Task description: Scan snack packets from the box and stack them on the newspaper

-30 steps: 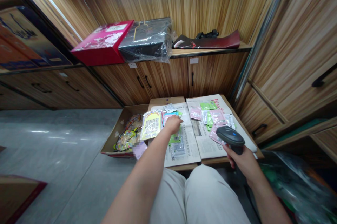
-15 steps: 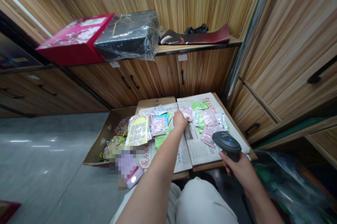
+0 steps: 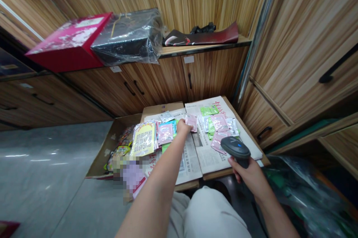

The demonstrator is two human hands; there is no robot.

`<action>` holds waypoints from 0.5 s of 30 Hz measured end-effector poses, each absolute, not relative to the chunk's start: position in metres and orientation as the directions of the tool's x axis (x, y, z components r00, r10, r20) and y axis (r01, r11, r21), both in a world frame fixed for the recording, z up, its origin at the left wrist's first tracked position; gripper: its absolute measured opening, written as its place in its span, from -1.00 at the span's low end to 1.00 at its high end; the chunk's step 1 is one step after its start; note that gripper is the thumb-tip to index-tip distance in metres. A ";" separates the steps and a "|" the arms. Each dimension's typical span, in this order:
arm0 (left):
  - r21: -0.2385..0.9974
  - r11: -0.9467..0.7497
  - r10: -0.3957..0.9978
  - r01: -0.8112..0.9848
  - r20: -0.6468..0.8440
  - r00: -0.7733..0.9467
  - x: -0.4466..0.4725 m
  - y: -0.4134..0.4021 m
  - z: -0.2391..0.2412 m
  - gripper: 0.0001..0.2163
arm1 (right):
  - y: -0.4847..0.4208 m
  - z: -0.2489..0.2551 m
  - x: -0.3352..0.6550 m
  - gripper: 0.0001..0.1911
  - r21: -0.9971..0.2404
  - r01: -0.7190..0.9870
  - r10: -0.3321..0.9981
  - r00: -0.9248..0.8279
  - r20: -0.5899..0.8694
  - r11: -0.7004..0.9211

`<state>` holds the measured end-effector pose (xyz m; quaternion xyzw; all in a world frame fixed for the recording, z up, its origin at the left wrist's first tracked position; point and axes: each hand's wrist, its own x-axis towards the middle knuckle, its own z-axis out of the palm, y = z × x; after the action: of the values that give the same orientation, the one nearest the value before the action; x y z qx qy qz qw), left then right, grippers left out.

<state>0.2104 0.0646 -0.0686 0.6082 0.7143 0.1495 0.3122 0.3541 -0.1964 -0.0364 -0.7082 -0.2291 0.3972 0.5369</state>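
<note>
My left hand (image 3: 183,127) reaches over the low table (image 3: 263,158) and pinches a small pink sachet (image 3: 191,121) near the middle of the newspaper (image 3: 207,152). My right hand (image 3: 247,176) grips a dark handheld barcode scanner (image 3: 235,148) by its handle at the table's front right. More pink and green sachets (image 3: 219,124) lie spread on the newspaper just right of the left hand. A second pile of packets (image 3: 156,135), with a yellow printed pack, lies to its left.
An open cardboard box (image 3: 104,152) with colourful packs sits on the floor left of the table. Wooden cabinets surround the table. A shelf above holds a red gift box (image 3: 67,46), a plastic-wrapped black box (image 3: 128,37) and a dark red bag (image 3: 201,37). Plastic-wrapped goods (image 3: 302,200) lie at right.
My left hand moved right from the left pile to the pink sachet and took hold of it. The scanner hand stayed roughly in place. The camera view shifted.
</note>
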 end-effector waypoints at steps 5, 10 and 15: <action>0.754 0.198 0.970 0.626 -0.244 -0.014 0.191 0.060 -0.045 -0.81 | -0.197 -0.022 0.348 -0.62 -0.955 -0.113 0.759 0.583 -0.288 -0.275; 0.954 0.180 0.979 0.240 -0.198 0.052 0.176 0.047 -0.016 -0.81 | -0.198 -0.005 0.340 -0.62 -0.961 -0.120 0.767 0.582 -0.270 -0.247; 0.985 0.165 0.978 -0.049 -0.157 0.135 0.166 0.033 -0.011 -0.60 | -0.201 -0.001 0.336 -0.64 -0.970 -0.055 0.812 0.537 -0.230 -0.238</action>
<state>0.1661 0.0329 -0.0108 0.4746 0.4897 0.4388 0.5853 0.3355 -0.2007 -0.0006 -0.6815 -0.2774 0.3932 0.5513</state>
